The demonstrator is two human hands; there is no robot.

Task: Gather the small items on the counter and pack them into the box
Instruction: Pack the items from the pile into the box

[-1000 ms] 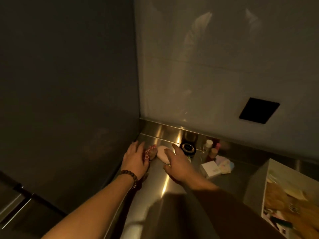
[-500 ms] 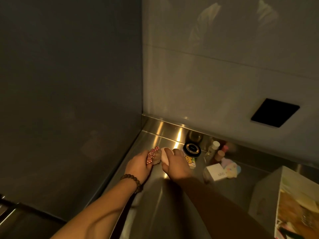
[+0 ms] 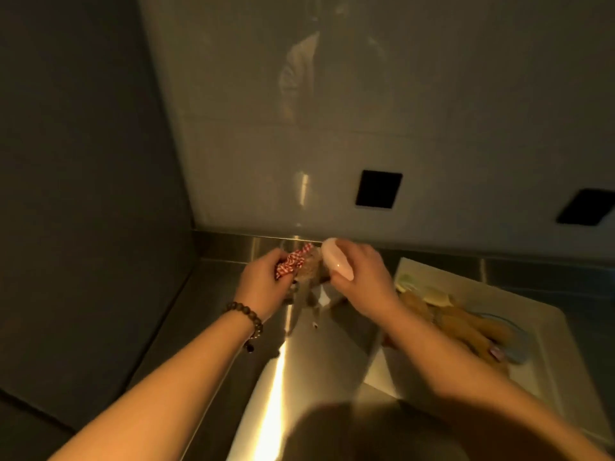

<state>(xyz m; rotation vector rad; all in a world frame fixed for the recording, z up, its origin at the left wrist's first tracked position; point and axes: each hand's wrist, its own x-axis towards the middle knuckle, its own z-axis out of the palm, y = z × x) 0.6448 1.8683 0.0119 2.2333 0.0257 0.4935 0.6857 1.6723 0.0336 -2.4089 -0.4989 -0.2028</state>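
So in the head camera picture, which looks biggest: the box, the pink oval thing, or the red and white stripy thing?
1. The box looks biggest by far, though part of it is hidden behind the right arm.
2. The pink oval thing, held in the right hand.
3. The red and white stripy thing, partly hidden in the left hand, so this ranking is unsure.

Steel counter (image 3: 299,377), one entry.
We record a polished metal top with a raised back lip; on it, at right, we list an open white box (image 3: 552,331) holding yellowish contents.
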